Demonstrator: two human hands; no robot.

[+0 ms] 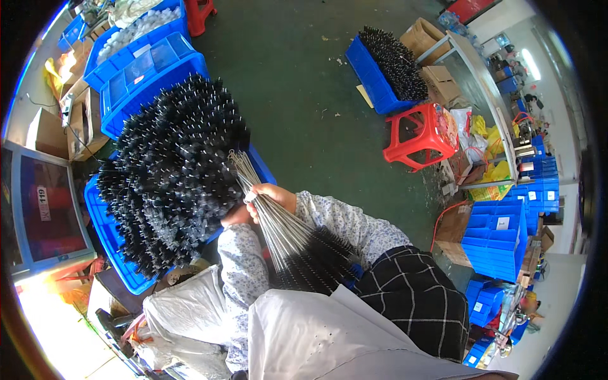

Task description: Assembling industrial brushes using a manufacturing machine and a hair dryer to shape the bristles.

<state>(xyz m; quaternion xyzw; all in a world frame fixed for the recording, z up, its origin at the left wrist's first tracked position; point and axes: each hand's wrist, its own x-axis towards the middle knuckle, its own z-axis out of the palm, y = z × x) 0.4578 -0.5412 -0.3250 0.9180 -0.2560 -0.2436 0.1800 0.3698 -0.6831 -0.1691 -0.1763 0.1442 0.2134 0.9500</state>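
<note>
A bundle of long brushes (276,229) with twisted-wire stems and black bristles lies slantwise before me, looped wire ends pointing away and bristles toward my lap. My right hand (278,196) is closed round the wire stems from the right. A small white piece shows by its fingertips; what it is, I cannot make out. On the other side, my left hand (236,216) closes against the same stems, its fingers mostly hidden under them. Just left of both hands, a big heap of black-bristled brushes (177,164) rises over a blue crate (114,234).
Blue bins (152,73) stand beyond the heap, one with white pieces. Across the green floor (304,95) are another blue crate (378,82) of brushes and a red stool (421,134). Stacked blue bins (494,237) stand right; a white sack (190,304) lies lower left.
</note>
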